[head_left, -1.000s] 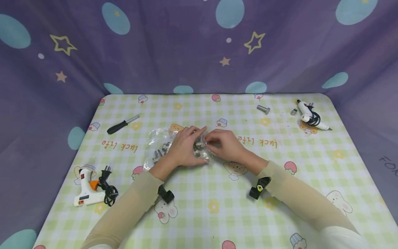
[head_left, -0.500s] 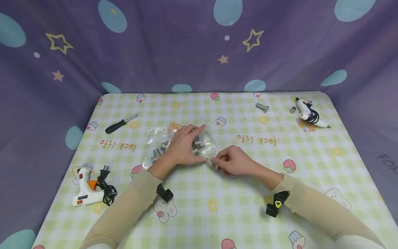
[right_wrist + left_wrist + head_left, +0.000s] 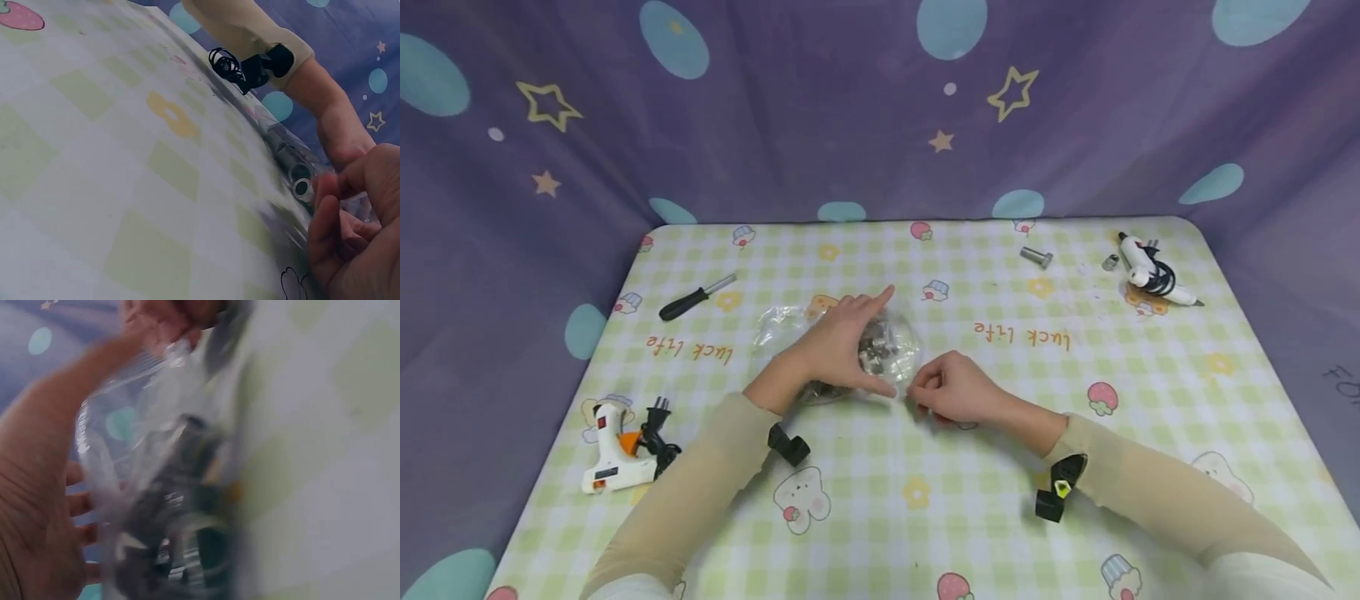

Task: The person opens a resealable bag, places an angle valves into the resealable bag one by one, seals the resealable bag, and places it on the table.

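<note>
A clear plastic bag (image 3: 901,354) with several metal bolts (image 3: 181,550) in it lies mid-table. Over its middle is my left hand (image 3: 838,346), thumb and forefinger spread wide. In the left wrist view its other fingers (image 3: 81,503) show beyond the bag. My right hand (image 3: 958,387) pinches the bag's near right edge between curled fingers and thumb; the right wrist view shows these fingers (image 3: 325,228) up close. Bolts under the left palm are partly hidden in the head view.
A black-handled screwdriver (image 3: 694,298) lies back left, and a white glue gun (image 3: 617,454) with a black cord front left. Back right are a loose bolt (image 3: 1036,257), a small metal piece (image 3: 1110,262) and another white tool (image 3: 1153,275) with wound black cord.
My right hand has come from the bag's right side nearer to me and now pinches its near edge. The left hand has shifted slightly left, its thumb and forefinger wider apart.
</note>
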{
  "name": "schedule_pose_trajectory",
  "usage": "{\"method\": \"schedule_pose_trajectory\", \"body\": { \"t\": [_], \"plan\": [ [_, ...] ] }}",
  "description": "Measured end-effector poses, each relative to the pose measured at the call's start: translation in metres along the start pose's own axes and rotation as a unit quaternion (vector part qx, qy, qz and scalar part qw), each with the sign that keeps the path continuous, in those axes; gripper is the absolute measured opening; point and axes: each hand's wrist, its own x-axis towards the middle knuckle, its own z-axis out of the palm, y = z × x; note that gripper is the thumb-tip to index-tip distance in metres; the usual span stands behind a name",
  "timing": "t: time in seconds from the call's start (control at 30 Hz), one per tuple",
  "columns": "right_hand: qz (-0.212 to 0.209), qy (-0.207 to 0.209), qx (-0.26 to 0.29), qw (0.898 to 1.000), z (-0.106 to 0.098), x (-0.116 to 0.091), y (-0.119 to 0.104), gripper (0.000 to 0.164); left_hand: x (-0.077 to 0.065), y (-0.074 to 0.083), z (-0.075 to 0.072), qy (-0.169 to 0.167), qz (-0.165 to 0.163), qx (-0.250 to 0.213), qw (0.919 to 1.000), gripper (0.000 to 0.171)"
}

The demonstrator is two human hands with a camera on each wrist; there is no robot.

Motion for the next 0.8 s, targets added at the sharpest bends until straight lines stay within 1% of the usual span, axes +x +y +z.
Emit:
{"method": "schedule_pose_trajectory", "body": {
  "t": [0.03,0.1,0.17,0.2,0.27,0.37,0.47,0.63,0.8],
  "plan": [
    [0.007,-0.004,0.007,1.0,0.0,0.0,0.0,0.024,0.003,-0.001,-0.004,-0.012,-0.001,-0.02,0.9997,0.126],
    [0.026,-0.012,0.026,0.999,0.0,0.0,0.001,0.025,0.01,-0.003,-0.01,-0.026,-0.009,-0.056,0.9981,0.097],
    [0.039,-0.018,0.046,0.998,0.001,0.0,0.001,0.025,0.019,-0.005,-0.015,-0.024,-0.016,-0.081,0.9963,0.07],
    [0.041,-0.021,0.056,0.997,0.001,0.0,0.001,0.025,0.024,-0.005,-0.016,-0.021,-0.02,-0.088,0.9957,0.061],
    [0.042,-0.024,0.073,0.996,0.003,0.0,0.001,0.024,0.032,-0.006,-0.018,-0.009,-0.028,-0.098,0.9948,0.049],
    [0.037,-0.027,0.079,0.996,0.005,0.0,0.001,0.022,0.042,-0.006,-0.016,0.006,-0.035,-0.116,0.9926,0.037],
    [0.037,-0.031,0.075,0.996,0.005,-0.001,0.0,0.022,0.048,-0.006,-0.015,0.017,-0.04,-0.126,0.991,0.027],
    [0.032,-0.027,0.065,0.997,0.003,-0.002,-0.001,0.025,0.054,-0.004,-0.013,0.036,-0.044,-0.123,0.9908,0.022],
    [0.015,-0.027,0.046,0.998,0.0,-0.004,0.0,0.027,0.059,-0.005,-0.013,0.061,-0.049,-0.126,0.9889,0.018]
  ]
}}
